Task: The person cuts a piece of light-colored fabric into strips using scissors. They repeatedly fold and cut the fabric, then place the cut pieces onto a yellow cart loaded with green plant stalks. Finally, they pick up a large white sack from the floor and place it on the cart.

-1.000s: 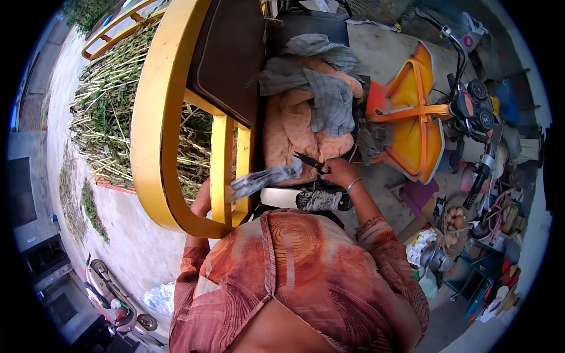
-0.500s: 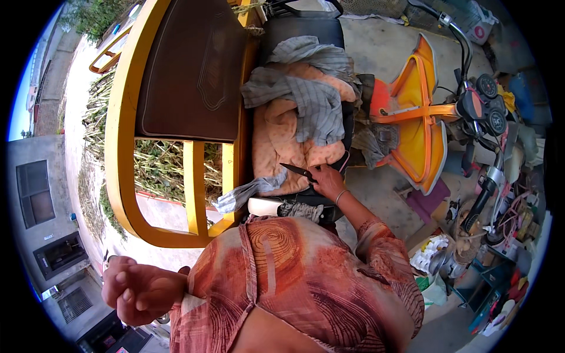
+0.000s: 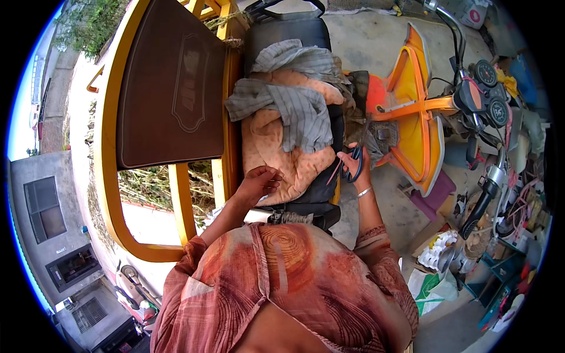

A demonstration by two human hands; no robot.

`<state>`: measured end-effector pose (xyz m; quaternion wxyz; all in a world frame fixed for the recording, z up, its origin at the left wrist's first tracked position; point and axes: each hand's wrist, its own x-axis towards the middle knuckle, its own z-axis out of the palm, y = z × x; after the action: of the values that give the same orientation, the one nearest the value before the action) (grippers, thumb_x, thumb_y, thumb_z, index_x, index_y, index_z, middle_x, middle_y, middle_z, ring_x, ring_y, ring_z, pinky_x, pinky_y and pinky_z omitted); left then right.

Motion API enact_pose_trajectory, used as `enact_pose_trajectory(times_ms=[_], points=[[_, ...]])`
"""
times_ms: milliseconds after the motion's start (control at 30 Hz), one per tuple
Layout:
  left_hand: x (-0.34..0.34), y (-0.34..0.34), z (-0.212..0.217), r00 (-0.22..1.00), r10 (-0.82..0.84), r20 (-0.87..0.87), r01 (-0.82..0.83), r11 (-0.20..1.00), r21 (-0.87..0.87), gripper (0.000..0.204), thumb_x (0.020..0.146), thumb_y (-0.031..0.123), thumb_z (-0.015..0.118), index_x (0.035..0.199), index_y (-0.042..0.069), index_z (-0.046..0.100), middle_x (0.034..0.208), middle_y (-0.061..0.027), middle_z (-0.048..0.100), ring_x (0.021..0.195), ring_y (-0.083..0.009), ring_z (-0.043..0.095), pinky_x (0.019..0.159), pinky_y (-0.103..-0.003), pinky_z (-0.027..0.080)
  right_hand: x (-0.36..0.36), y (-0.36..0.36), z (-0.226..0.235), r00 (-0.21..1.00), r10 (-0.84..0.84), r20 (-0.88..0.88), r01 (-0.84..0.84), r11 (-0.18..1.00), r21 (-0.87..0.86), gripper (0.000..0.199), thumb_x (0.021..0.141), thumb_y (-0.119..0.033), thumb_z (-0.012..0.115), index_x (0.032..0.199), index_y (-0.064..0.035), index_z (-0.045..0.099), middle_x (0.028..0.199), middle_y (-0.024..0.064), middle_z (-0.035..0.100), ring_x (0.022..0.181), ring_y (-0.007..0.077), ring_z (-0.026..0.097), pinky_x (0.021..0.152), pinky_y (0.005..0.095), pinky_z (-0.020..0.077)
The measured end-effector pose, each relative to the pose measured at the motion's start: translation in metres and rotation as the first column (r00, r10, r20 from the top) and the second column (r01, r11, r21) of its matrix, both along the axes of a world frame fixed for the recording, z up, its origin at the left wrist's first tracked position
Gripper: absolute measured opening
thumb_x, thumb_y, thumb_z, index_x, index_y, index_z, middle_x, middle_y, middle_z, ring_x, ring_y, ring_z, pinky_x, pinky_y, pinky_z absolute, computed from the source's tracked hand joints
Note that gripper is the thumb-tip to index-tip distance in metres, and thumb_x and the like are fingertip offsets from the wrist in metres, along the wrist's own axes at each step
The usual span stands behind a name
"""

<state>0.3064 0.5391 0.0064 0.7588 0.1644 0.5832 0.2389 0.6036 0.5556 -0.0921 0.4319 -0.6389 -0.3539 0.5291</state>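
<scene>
My right hand (image 3: 355,166) was clamped on a pair of dark-handled scissors (image 3: 348,165), fingers through the loops, blades pointing left and down toward the peach quilted cloth (image 3: 282,156). A second before, that hand had been working low at the near end of the cloth, by the grey strip; now it had lifted clear and hung over the right edge of the cloth, so I judged the snipping there had paused. My left hand (image 3: 259,181), which half a second earlier had been swung well out to my left, had come back and rested on the near left part of the peach cloth, fingertips pinched together; whether they held a thread or a fold I could not tell.

The cloth lay heaped on the black seat (image 3: 288,26) of a scooter, with a grey striped cloth (image 3: 300,109) draped across its far half. To the left stood a yellow wooden chair (image 3: 176,194) with a brown back panel. To the right were the scooter's orange body (image 3: 412,117) and handlebar. No box or basin was near my hands; on the ground at the far right stood crates of small things too jumbled to name.
</scene>
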Motion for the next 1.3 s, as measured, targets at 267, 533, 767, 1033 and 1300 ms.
enact_pose_trajectory(times_ms=[267, 533, 767, 1033, 1300], points=[[-0.007, -0.026, -0.002, 0.991, -0.086, -0.103, 0.091, 0.995, 0.046, 0.020, 0.087, 0.024, 0.056, 0.089, 0.004, 0.057, 0.080, -0.0031, 0.060, 0.065, -0.0088, 0.054, 0.062, -0.023, 0.047, -0.050, 0.063, -0.046, 0.733, -0.044, 0.679, -0.154, 0.961, 0.228, 0.045, 0.058, -0.014, 0.079, 0.095, -0.0045, 0.055, 0.070, 0.0154, 0.061, 0.062, 0.0289, 0.060, 0.059, 0.0382, 0.0469], [-0.026, -0.069, -0.028, 0.984, 0.028, 0.178, -0.034, 0.999, 0.033, 0.036, 0.087, 0.030, 0.055, 0.110, 0.003, 0.054, 0.101, -0.0063, 0.060, 0.084, -0.0147, 0.057, 0.075, -0.028, 0.047, -0.101, 0.007, 0.062, 0.782, -0.187, -0.594, 0.192, 0.980, -0.055, 0.024, 0.077, 0.001, 0.058, 0.096, -0.0057, 0.045, 0.062, 0.0020, 0.049, 0.050, 0.0095, 0.050, 0.039, 0.0220, 0.0362], [0.003, -0.084, -0.006, 0.574, 0.115, 0.811, -0.186, 0.983, -0.008, 0.058, 0.084, 0.051, 0.050, 0.125, 0.010, 0.042, 0.124, -0.0110, 0.046, 0.111, -0.0263, 0.048, 0.092, -0.046, 0.039, -0.152, -0.123, 0.109, 0.600, -0.113, -0.792, 0.075, 0.994, -0.085, 0.014, 0.085, -0.016, 0.051, 0.075, -0.0063, 0.047, 0.057, 0.0003, 0.044, 0.048, 0.0100, 0.041, 0.043, 0.0229, 0.0310], [-0.033, -0.143, 0.012, 0.762, 0.210, 0.612, -0.286, 0.958, 0.028, 0.023, 0.086, 0.008, 0.055, 0.109, 0.009, 0.051, 0.102, -0.0047, 0.060, 0.094, -0.0192, 0.058, 0.079, -0.039, 0.050, -0.180, -0.233, 0.096, 0.783, -0.465, -0.413, 0.472, 0.877, -0.091, 0.021, 0.081, -0.006, 0.062, 0.095, -0.0087, 0.047, 0.065, -0.0006, 0.047, 0.047, 0.0067, 0.043, 0.036, 0.0207, 0.0287], [-0.054, -0.196, -0.010, 0.845, 0.072, 0.530, -0.228, 0.944, 0.237, 0.027, 0.081, -0.003, 0.057, 0.107, 0.003, 0.051, 0.099, -0.0081, 0.061, 0.088, -0.0187, 0.060, 0.077, -0.035, 0.051, -0.186, -0.243, 0.093, 0.911, -0.411, -0.041, 0.410, 0.890, 0.196, 0.037, 0.073, -0.018, 0.074, 0.095, -0.0032, 0.048, 0.068, 0.0005, 0.055, 0.049, 0.0072, 0.048, 0.045, 0.0207, 0.0402]])
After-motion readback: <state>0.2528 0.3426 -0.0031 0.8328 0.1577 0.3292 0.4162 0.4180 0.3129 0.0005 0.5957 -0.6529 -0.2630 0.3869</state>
